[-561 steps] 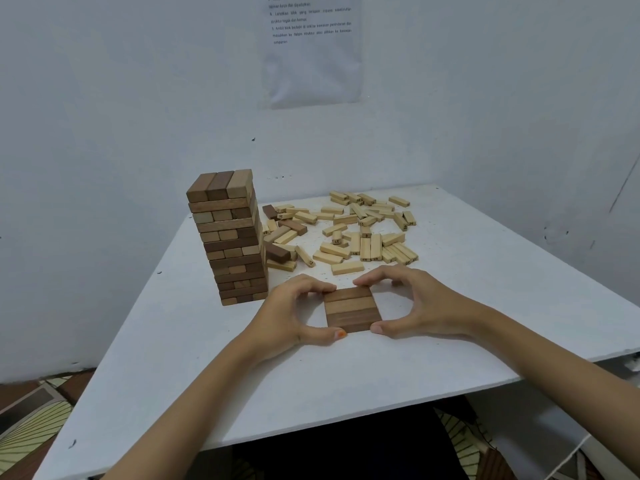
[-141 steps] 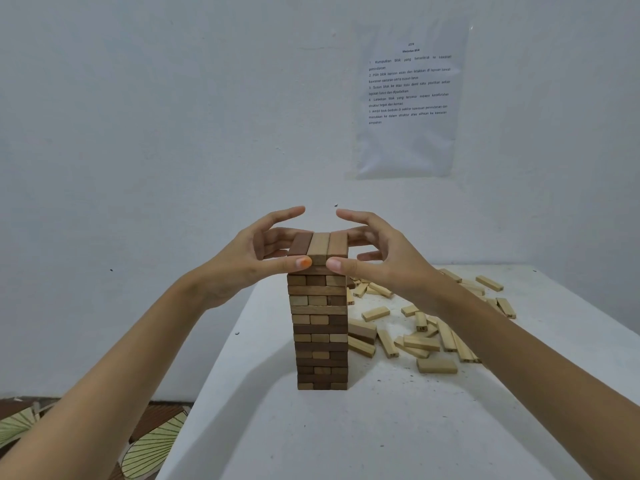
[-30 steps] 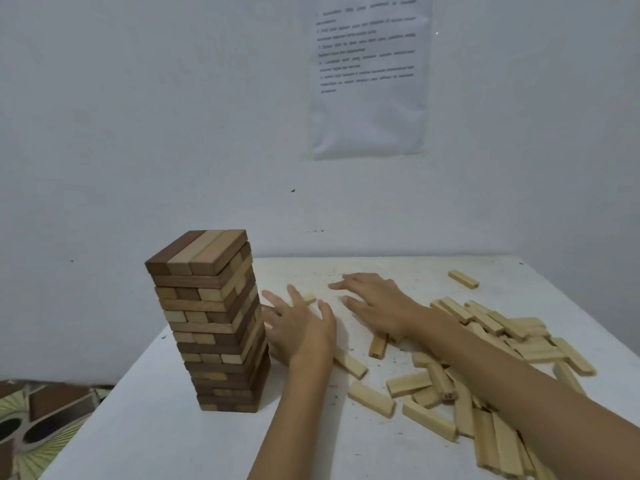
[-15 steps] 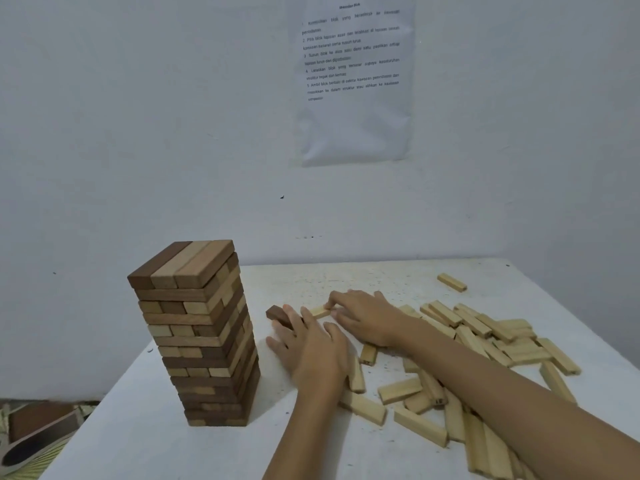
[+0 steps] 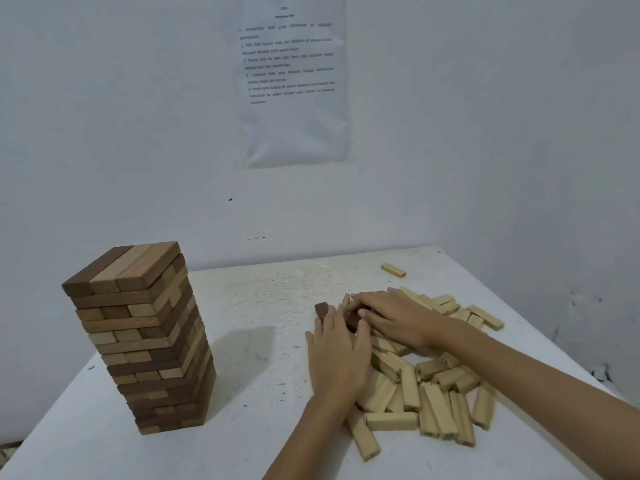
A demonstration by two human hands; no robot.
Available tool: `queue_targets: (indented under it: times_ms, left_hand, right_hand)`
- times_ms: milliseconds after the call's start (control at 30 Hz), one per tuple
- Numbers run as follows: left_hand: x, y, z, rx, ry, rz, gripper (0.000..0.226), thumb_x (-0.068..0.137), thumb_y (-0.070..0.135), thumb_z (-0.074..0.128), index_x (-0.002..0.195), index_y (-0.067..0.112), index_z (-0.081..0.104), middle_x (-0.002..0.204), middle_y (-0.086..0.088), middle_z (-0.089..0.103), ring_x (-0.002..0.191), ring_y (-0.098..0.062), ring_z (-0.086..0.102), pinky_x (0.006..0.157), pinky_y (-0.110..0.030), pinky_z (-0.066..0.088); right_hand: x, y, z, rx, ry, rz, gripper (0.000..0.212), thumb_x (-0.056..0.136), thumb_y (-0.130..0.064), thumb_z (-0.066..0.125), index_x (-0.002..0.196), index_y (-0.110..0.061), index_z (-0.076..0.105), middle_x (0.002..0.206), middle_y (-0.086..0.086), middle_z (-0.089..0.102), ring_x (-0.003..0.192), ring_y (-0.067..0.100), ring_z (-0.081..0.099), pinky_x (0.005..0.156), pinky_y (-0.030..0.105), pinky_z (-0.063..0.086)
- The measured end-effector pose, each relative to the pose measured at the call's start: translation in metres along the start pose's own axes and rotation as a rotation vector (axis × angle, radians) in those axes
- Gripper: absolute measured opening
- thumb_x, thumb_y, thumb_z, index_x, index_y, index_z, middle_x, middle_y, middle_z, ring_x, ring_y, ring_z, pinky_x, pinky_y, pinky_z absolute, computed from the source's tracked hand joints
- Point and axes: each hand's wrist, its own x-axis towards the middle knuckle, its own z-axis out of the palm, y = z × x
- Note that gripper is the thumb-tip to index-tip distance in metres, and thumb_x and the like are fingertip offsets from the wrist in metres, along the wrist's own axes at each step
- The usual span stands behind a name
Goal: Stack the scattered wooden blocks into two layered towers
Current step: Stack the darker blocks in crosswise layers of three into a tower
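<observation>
A tall tower (image 5: 138,337) of mixed dark and pale wooden blocks stands on the left of the white table (image 5: 259,393). Several loose pale blocks (image 5: 433,386) lie heaped on the right. My left hand (image 5: 337,355) lies flat with straight fingers against the heap's left side. Just past its fingertips sits a dark block (image 5: 321,310). My right hand (image 5: 394,317) rests palm down on the blocks at the heap's far end, fingers stretched towards the left hand. Another dark piece (image 5: 353,322) shows between the two hands. What lies under the palms is hidden.
One pale block (image 5: 393,270) lies alone near the table's far right corner. A printed sheet (image 5: 292,81) hangs on the white wall behind. The table's right edge (image 5: 554,341) runs close to the heap. A patterned floor shows at the lower left.
Both hands have drawn closer together and pushed the loose blocks into a tighter heap on the right. The tower has not changed. The view has shifted slightly.
</observation>
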Motion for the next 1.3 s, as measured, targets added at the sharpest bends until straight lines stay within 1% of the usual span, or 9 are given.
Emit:
queue_targets:
  times_ms: [200, 333, 400, 533, 800, 933, 1000, 1133, 1300]
  left_hand:
    - [0.007, 0.002, -0.015, -0.416, -0.063, 0.014, 0.039, 0.092, 0.046, 0.041, 0.125, 0.034, 0.057, 0.13, 0.009, 0.057, 0.134, -0.01, 0.038, 0.117, -0.046, 0.019]
    - [0.032, 0.004, -0.029, -0.487, -0.046, 0.045, 0.027, 0.099, 0.026, 0.043, 0.121, 0.026, 0.059, 0.105, 0.016, 0.061, 0.092, 0.018, 0.051, 0.089, -0.016, 0.039]
    - [0.05, 0.003, -0.028, -0.449, -0.044, 0.039, 0.031, 0.097, 0.019, 0.046, 0.125, 0.02, 0.058, 0.123, 0.008, 0.058, 0.099, 0.004, 0.05, 0.082, -0.016, 0.035]
    - [0.079, -0.002, -0.012, -0.377, -0.061, 0.044, 0.031, 0.094, 0.01, 0.047, 0.122, 0.016, 0.059, 0.128, 0.003, 0.057, 0.119, -0.01, 0.049, 0.093, -0.021, 0.035]
    - [0.116, 0.008, 0.009, -0.378, -0.12, 0.091, 0.031, 0.094, 0.01, 0.049, 0.122, 0.014, 0.059, 0.127, 0.001, 0.058, 0.117, -0.01, 0.051, 0.093, -0.02, 0.037]
    - [0.112, 0.0, 0.003, -0.372, -0.165, 0.106, 0.03, 0.098, 0.017, 0.046, 0.123, 0.014, 0.06, 0.124, 0.005, 0.059, 0.111, -0.007, 0.05, 0.084, -0.013, 0.036]
    - [0.104, -0.007, -0.001, -0.347, -0.201, 0.123, 0.031, 0.099, 0.021, 0.044, 0.125, 0.015, 0.06, 0.118, 0.009, 0.057, 0.106, -0.004, 0.048, 0.076, -0.008, 0.033]
    - [0.079, -0.018, -0.004, -0.157, -0.303, 0.275, 0.034, 0.102, 0.027, 0.039, 0.128, 0.015, 0.057, 0.111, 0.009, 0.054, 0.109, -0.004, 0.046, 0.096, -0.018, 0.032]
    - [0.063, -0.019, -0.008, -0.04, -0.376, 0.273, 0.043, 0.103, 0.038, 0.029, 0.144, 0.028, 0.038, 0.159, 0.003, 0.017, 0.147, -0.015, 0.005, 0.117, -0.035, 0.003]
  right_hand:
    - [-0.014, 0.009, -0.016, 0.188, 0.111, 0.075, 0.032, 0.103, -0.015, 0.037, 0.113, -0.023, 0.066, 0.119, -0.004, 0.065, 0.115, 0.014, 0.056, 0.1, 0.035, 0.041]
    - [-0.016, 0.026, -0.027, 0.415, 0.331, 0.225, 0.031, 0.099, -0.007, 0.039, 0.107, -0.02, 0.067, 0.127, 0.002, 0.061, 0.101, 0.028, 0.062, 0.087, 0.03, 0.049]
    - [-0.01, 0.037, -0.029, 0.403, 0.394, 0.286, 0.028, 0.098, -0.004, 0.041, 0.106, -0.016, 0.065, 0.123, -0.003, 0.062, 0.1, 0.014, 0.061, 0.078, 0.011, 0.046]
    - [0.013, 0.06, -0.025, 0.304, 0.433, 0.408, 0.021, 0.098, -0.011, 0.046, 0.11, -0.018, 0.062, 0.117, 0.004, 0.062, 0.1, 0.019, 0.057, 0.077, 0.024, 0.046]
    - [0.053, 0.071, -0.02, 0.068, 0.345, 0.458, 0.028, 0.099, -0.023, 0.049, 0.124, -0.015, 0.06, 0.125, 0.004, 0.061, 0.117, 0.024, 0.054, 0.1, 0.041, 0.041]
    - [0.054, 0.07, -0.015, 0.026, 0.268, 0.478, 0.036, 0.101, -0.022, 0.039, 0.092, 0.002, 0.064, 0.101, 0.013, 0.067, 0.099, 0.034, 0.06, 0.085, 0.037, 0.041]
    - [0.048, 0.066, -0.011, 0.092, 0.295, 0.461, 0.036, 0.1, -0.019, 0.04, 0.098, 0.008, 0.064, 0.106, 0.019, 0.066, 0.1, 0.035, 0.06, 0.091, 0.042, 0.045]
    - [0.022, 0.045, -0.011, 0.198, 0.263, 0.361, 0.029, 0.101, -0.017, 0.041, 0.115, -0.011, 0.065, 0.122, -0.001, 0.062, 0.113, 0.016, 0.056, 0.101, 0.035, 0.043]
    - [-0.004, 0.018, -0.009, 0.084, 0.135, 0.269, 0.031, 0.103, -0.018, 0.038, 0.125, -0.012, 0.06, 0.128, 0.001, 0.06, 0.118, 0.016, 0.054, 0.104, 0.034, 0.04]
